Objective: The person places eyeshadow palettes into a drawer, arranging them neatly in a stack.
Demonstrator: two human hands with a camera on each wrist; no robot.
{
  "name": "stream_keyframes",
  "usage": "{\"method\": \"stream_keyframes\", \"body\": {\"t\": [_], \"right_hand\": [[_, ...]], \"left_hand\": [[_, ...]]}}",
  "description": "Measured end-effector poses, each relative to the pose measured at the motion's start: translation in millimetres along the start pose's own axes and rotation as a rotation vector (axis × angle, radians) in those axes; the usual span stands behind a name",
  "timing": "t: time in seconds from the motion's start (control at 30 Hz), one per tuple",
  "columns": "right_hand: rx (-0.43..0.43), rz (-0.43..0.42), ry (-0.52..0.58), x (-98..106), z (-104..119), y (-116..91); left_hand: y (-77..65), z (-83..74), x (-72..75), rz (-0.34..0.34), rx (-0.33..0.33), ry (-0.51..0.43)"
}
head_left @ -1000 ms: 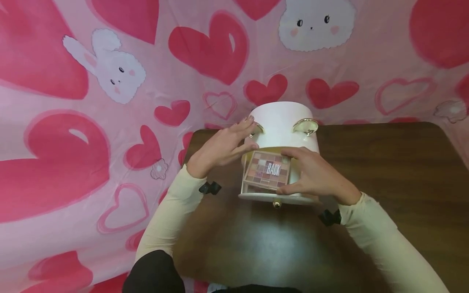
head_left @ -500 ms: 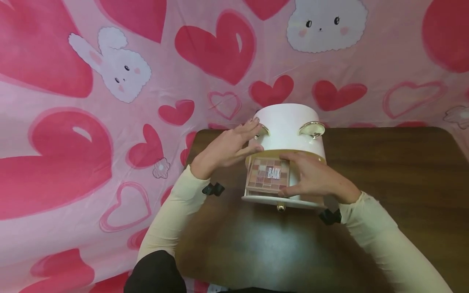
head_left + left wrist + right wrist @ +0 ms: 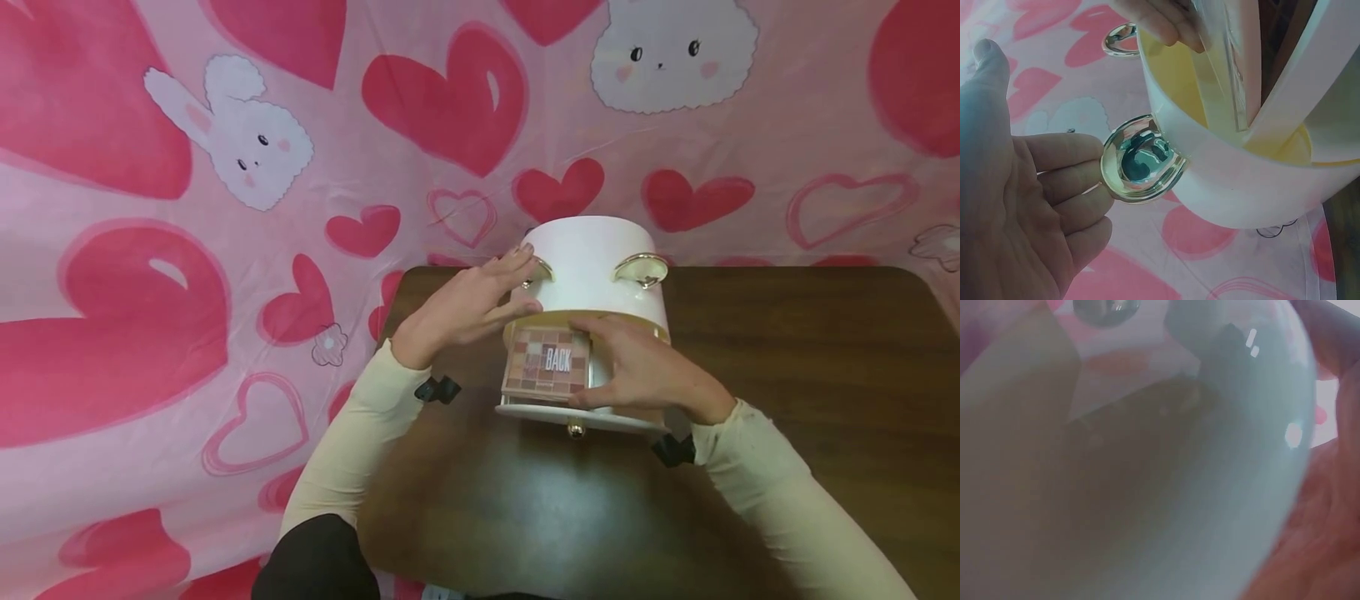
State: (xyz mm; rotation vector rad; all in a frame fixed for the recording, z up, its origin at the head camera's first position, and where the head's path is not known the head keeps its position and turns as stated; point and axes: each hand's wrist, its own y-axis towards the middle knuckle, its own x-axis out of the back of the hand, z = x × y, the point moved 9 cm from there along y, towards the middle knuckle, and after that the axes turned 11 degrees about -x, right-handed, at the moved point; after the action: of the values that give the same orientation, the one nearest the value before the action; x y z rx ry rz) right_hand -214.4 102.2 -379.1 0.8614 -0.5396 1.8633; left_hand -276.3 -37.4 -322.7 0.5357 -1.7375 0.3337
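Note:
A white rounded storage box (image 3: 588,258) stands on the table with its drawer front (image 3: 547,412) pulled out toward me. At the drawer's left side is an eyeshadow palette (image 3: 536,362) with a clear lid marked "BACK". My right hand (image 3: 648,367) grips the palette by its right side, thumb at the near edge and fingers at the far edge. Fingers straight, my left hand (image 3: 472,308) touches the box's left gold ear-shaped ornament (image 3: 1141,156). In the right wrist view, the glossy white drawer front (image 3: 1241,444) hides the palette.
A second gold ear ornament (image 3: 641,269) sticks out from the box's right side. The drawer has a round gold knob (image 3: 576,427). Around them lies a dark wooden table (image 3: 787,375). Pink heart-printed cloth (image 3: 420,167) hangs behind and to the left.
The palette has gone from tilted to squarer with the drawer, and sits lower and further left in it, with my right hand still gripping it. My left hand stays at the ornament.

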Motion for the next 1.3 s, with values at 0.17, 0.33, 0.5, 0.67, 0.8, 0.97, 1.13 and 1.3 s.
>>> {"method": "stream_keyframes", "body": {"t": [0.17, 0.33, 0.5, 0.67, 0.8, 0.97, 1.13, 1.3], "right_hand": [[0.000, -0.001, 0.107, 5.9, -4.1, -7.6], [0.030, -0.084, 0.205, 13.5, -0.6, -18.0], [0.157, -0.338, 0.127, 23.8, 18.0, -38.0], [0.312, -0.544, 0.058, 27.8, 42.9, -67.9], [0.405, -0.691, 0.007, 28.6, 64.7, -93.2], [0.557, -0.910, 0.047, 24.4, 89.8, -128.4], [0.707, -1.083, 0.101, 5.6, 98.7, -152.9], [0.733, -1.117, 0.039, -19.4, 94.1, -160.3]], "left_hand": [[0.2, 0.8, -1.6, 0.007, 0.004, -0.008], [-0.1, 0.9, -0.2, -0.006, -0.004, -0.007], [-1.5, 1.0, 0.3, -0.008, -0.003, 0.000], [-0.8, -0.3, -0.5, -0.019, -0.007, -0.008], [-0.1, 0.1, -0.8, -0.011, 0.001, 0.000], [-1.2, -1.3, 0.0, -0.016, -0.012, -0.001], [-2.3, -0.6, 1.7, -0.027, -0.009, -0.005], [-1.8, -0.3, 0.2, -0.023, -0.012, -0.023]]}}
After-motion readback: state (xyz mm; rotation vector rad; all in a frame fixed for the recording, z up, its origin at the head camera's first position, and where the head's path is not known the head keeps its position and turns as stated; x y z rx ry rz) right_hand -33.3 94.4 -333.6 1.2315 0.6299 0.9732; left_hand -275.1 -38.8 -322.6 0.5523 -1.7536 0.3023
